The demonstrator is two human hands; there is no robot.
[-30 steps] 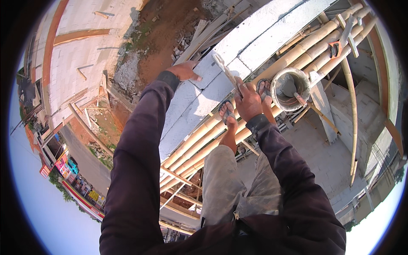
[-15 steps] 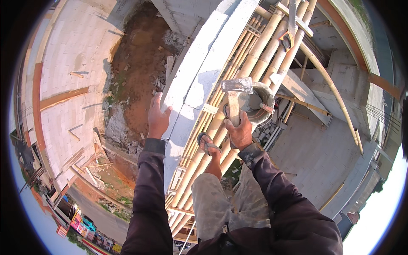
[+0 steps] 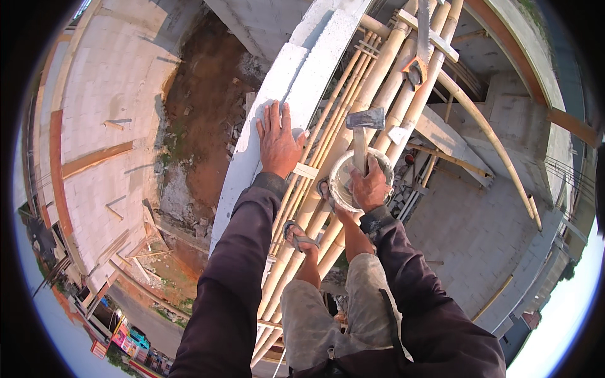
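My left hand [image 3: 279,143] lies open, fingers spread, on the top of the white block wall [image 3: 237,192]. My right hand [image 3: 369,184] grips the wooden handle of a hammer-like tool [image 3: 365,119] with a grey, crusted rectangular head. The tool is over a pale, mortar-stained bucket [image 3: 343,160], which stands on bamboo poles [image 3: 378,94]; my hand hides part of its inside, and I cannot tell whether they touch. My sandalled feet [image 3: 301,236] are on the poles beside the bucket.
A handsaw [image 3: 414,71] with an orange handle lies farther along the poles. Left of the wall is a drop to red earth [image 3: 201,94] and rubble. On the right, a lower concrete floor [image 3: 441,258] lies below, with leaning planks and a curved bamboo pole [image 3: 488,123].
My view has swung round along the wall. My left hand has moved onto the blocks' top surface. My right hand, still gripping the tool, is now over the bucket.
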